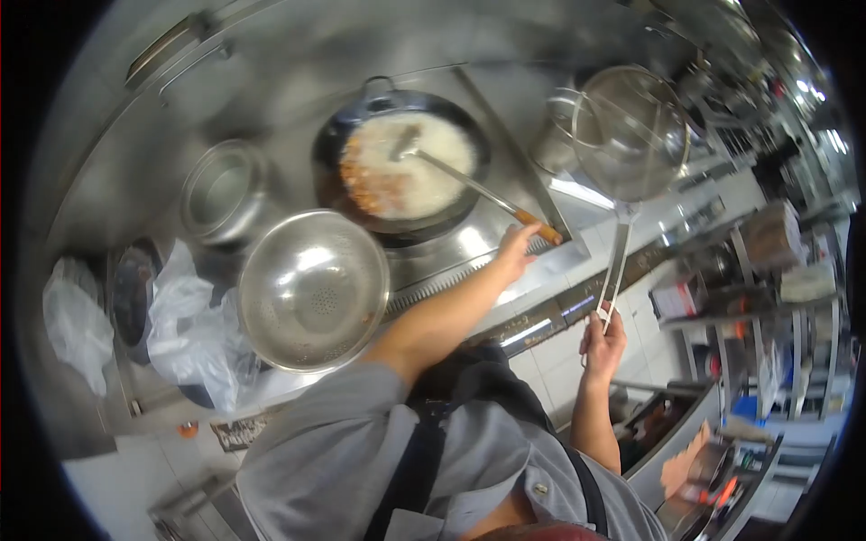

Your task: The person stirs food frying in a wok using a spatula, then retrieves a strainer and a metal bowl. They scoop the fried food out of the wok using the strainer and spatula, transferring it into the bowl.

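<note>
My left hand (517, 255) is closed around the wooden handle of a wok spatula (465, 183). Its metal head, partly blurred, dips into a black wok (481, 144) on the stove. Whitish, foamy liquid (433, 185) fills the wok, with orange-brown pieces (370, 185) gathered along the left side. Off to the right, my right hand (604, 343) grips the long handle of a round mesh strainer (636, 135). The strainer's basket is held out above the counter's right side, overlapping a metal pot (555, 149) behind it.
A perforated metal bowl (311, 302) sits left of my left forearm. Behind it stands a round metal pot (221, 194). White plastic bags (185, 325) lie at the far left. Shelves (762, 316) with containers line the right, above a tiled floor (541, 365).
</note>
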A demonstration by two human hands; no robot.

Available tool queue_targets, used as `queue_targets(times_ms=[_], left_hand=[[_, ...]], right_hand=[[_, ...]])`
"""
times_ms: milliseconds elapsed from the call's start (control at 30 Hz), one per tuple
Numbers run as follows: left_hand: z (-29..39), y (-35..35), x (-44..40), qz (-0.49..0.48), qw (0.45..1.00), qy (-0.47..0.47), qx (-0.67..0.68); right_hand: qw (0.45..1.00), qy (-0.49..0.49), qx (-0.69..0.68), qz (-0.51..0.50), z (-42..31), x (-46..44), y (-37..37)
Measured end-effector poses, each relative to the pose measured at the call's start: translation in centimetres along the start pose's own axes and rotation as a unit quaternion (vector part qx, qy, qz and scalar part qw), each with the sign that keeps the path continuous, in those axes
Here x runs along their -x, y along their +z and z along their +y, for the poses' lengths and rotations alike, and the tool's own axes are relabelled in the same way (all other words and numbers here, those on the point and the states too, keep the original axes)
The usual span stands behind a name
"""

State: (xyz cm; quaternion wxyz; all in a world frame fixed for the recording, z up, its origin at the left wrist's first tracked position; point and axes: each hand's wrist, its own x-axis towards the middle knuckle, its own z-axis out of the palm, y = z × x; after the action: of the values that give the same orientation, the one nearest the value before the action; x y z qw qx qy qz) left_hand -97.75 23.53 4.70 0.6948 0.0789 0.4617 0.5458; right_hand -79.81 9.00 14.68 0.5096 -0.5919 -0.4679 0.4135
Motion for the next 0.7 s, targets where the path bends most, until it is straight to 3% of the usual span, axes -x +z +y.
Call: queue_targets(times_ms=[67, 167, 200, 267, 400, 467, 567, 633, 700], left_hand=[[0.5, 1.6, -1.9, -0.073, 0.994, 0.012, 0.083], [1.3, 2.4, -1.6, 0.012, 0.986, 0.088, 0.144], [2.9, 3.1, 0.9, 0.101, 0.979, 0.112, 0.137], [5.4, 2.1, 4.7, 0.181, 0.968, 0.116, 0.129], [7.9, -2.0, 11.4, 0.206, 0.958, 0.180, 0.082], [7.8, -1.9, 14.4, 0.220, 0.953, 0.196, 0.076], [7.2, -1.4, 17.2, 0.231, 0.943, 0.240, 0.018], [7.7, -0.3, 18.6, 0.254, 0.928, 0.270, 0.020], [8.0, -0.4, 19.4, 0.271, 0.915, 0.298, 0.022]], right_hand=[[0.999, -0.017, -0.004, -0.033, 1.3, -3.9, -1.2], [0.996, -0.003, 0.000, -0.093, 2.3, -9.6, -2.1], [0.993, -0.010, 0.000, -0.121, 2.4, -12.3, -2.0], [0.985, 0.007, 0.020, -0.173, 2.5, -16.3, -1.7], [0.952, -0.050, 0.077, -0.292, 4.2, -23.5, 2.1], [0.910, -0.188, 0.177, -0.324, 4.9, -26.4, 5.6], [0.869, -0.250, 0.262, -0.336, 1.6, -28.1, 11.0], [0.804, -0.343, 0.363, -0.324, 0.8, -29.2, 14.1], [0.782, -0.365, 0.377, -0.336, 1.5, -30.1, 16.1]])
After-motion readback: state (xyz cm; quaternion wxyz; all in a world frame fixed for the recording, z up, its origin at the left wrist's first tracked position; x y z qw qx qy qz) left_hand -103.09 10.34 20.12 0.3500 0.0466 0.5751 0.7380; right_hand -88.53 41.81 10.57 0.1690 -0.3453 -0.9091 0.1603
